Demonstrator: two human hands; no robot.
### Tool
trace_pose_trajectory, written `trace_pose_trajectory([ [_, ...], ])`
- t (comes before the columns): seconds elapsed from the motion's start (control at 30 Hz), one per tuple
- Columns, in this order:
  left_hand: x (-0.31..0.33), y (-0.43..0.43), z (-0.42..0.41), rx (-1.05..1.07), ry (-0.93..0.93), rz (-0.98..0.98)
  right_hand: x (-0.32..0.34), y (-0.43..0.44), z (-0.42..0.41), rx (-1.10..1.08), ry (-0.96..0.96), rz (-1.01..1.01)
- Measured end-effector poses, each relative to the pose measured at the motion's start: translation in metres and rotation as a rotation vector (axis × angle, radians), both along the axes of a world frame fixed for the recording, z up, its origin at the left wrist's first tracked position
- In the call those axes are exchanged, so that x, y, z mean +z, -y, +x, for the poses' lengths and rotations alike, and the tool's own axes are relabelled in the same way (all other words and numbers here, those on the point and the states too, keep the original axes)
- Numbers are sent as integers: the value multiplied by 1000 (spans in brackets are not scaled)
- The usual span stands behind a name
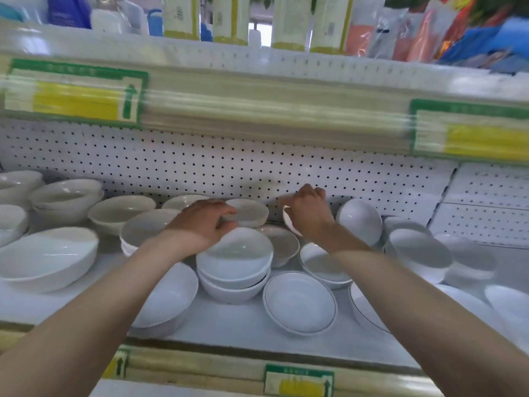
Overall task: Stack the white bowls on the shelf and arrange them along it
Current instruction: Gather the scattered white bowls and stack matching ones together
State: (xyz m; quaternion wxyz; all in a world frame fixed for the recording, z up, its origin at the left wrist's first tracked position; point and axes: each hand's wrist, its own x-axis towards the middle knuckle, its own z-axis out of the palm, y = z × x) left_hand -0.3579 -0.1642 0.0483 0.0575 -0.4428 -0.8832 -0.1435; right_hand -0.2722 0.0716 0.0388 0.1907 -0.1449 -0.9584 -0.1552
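Both my hands are deep in the shelf [229, 325], close to the pegboard [171, 167] at its back. My left hand [200, 222] has its fingers [226, 210] curled over the near rim of the back bowl [252, 212], thumb under the edge in a pinch. My right hand [309, 214] is bent round a tipped bowl [288, 222]. Only a sliver of its rim shows below the palm, so I judge it gripped rather than see it plainly. What matters for the next move is that the stack [234, 270] of nested bowls sits just below the left hand and toward me. The back bowl only has to lift and come a short way forward to drop in, mouth up. The left hand is the nearer one; the right would have to cross over. Everything is smooth, glossy white ware, round and shallow, likely slippery at the rim. An overturned bowl [359, 217] leans just right of my right wrist.
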Motion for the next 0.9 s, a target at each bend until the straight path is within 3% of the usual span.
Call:
trace_pose_trajectory([
  [0.23,2,-51,28,-106,-7,-51,11,-51,43,-186,-29,-101],
  [0.43,1,-73,26,-98,39,-50,11,-84,24,-256,55,-228],
  [0.9,-10,-76,30,28,125,-40,2,-93,-5,-317,193,-191],
])
